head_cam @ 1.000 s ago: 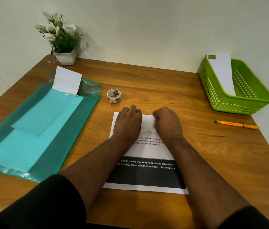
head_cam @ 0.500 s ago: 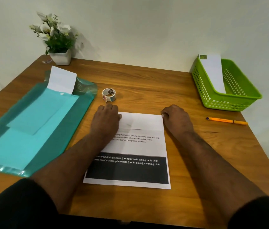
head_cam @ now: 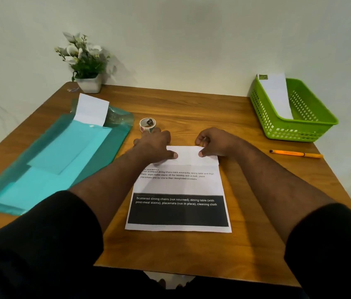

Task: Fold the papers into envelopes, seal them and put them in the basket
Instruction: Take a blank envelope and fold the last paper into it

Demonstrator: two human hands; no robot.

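A printed white paper point(head_cam: 178, 184) with a black band near its bottom lies on the wooden table in front of me. Its far end is folded over into a narrow white flap. My left hand point(head_cam: 153, 145) and my right hand point(head_cam: 217, 141) hold the two ends of that folded edge, thumbs pressing on top of the flap and fingers over the far edge. A green basket point(head_cam: 312, 124) stands at the back right with one folded white envelope point(head_cam: 276, 93) leaning inside it. A small sticker roll point(head_cam: 147, 124) sits just beyond my left fingers.
A teal plastic folder point(head_cam: 97, 156) with light blue sheets and a white paper point(head_cam: 92, 112) covers the table's left side. An orange pen point(head_cam: 295, 153) lies at the right, in front of the basket. A potted plant point(head_cam: 86, 67) stands in the back left corner by the wall.
My hands slid apart along the fold, then came back inward. Both thumbs now sit on the flap and the fingers reach over its far edge.
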